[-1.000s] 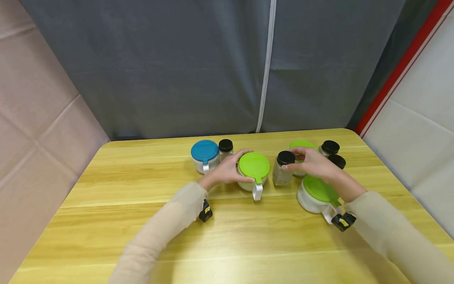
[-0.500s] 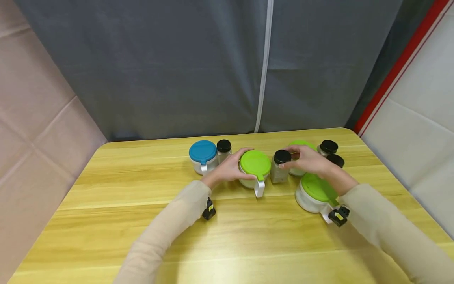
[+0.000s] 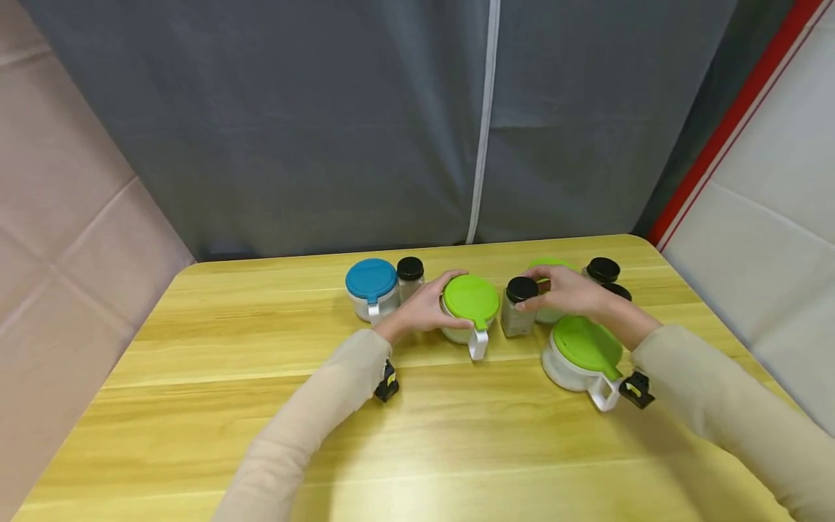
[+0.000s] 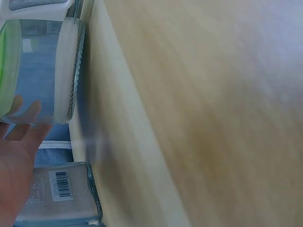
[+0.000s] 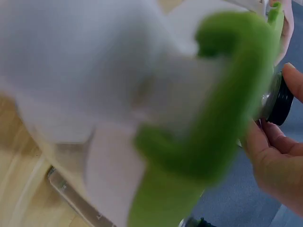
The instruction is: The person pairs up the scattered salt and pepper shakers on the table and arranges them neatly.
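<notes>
My left hand (image 3: 427,307) grips a clear jar with a green lid (image 3: 470,298), thumb on its near side and fingers behind. The jar stands on the table, its white handle pointing toward me. In the left wrist view the glass jar (image 4: 38,71) shows beside the fingers. Just right of it, my right hand (image 3: 570,291) pinches a black-capped glass jar (image 3: 518,319) near its cap. In the right wrist view, thumb and fingers hold the black cap (image 5: 281,101); a blurred green lid (image 5: 227,109) covers much of that view.
A blue-lidded jar (image 3: 371,280) and a black-capped jar (image 3: 410,269) stand left of my left hand. Another green-lidded jar (image 3: 587,344) lies under my right wrist. Behind it are a partly hidden green-lidded jar (image 3: 551,315) and black-capped jars (image 3: 603,270). A grey curtain (image 3: 326,130) hangs behind the table.
The black-capped jar in my right hand has moved closer to the green-lidded jar, then slightly back right, with a narrow gap now. My left hand keeps its grip. The head view has shifted slightly.
</notes>
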The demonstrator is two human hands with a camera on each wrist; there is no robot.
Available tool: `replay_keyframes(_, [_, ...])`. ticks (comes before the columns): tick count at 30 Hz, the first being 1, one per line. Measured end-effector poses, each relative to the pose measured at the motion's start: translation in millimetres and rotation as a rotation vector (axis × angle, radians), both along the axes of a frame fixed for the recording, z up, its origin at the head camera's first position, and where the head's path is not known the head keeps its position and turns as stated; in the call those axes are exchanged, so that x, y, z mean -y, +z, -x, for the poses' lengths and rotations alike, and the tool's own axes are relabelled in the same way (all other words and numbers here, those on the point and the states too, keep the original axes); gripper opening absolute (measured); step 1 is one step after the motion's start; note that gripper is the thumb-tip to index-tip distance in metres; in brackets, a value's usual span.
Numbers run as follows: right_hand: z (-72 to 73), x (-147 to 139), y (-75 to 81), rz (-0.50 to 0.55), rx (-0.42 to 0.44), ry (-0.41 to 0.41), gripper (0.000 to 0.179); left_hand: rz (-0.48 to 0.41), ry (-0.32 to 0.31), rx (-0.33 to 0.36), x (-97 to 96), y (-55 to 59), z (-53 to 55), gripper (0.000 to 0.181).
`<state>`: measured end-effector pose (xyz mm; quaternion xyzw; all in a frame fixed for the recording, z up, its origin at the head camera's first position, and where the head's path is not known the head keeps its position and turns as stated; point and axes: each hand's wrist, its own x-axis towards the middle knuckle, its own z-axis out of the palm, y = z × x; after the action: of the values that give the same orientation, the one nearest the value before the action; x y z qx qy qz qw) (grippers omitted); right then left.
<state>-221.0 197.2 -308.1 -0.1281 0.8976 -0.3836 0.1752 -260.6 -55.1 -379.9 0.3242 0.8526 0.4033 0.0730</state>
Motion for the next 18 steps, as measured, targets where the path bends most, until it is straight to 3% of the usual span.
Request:
replay_keyframes(5, [2.7,6.2,0.4,0.007,-0.003,0.024,0.055,-0.027,0.016,0.000,-0.8,-2.5,-0.8,0.088])
replay_keyframes(12, [7.4,10.0,0.8,0.010,0.010,0.010,0.056,-0.040,0.042,0.020,-0.5,-3.7,-1.0,0.086])
replay_keyframes(18, [10.5,9.7,2.4,-0.004,-0.002,0.000,0.052,0.018,0.049,-0.047,-0.9,-2.0,0.9,0.084])
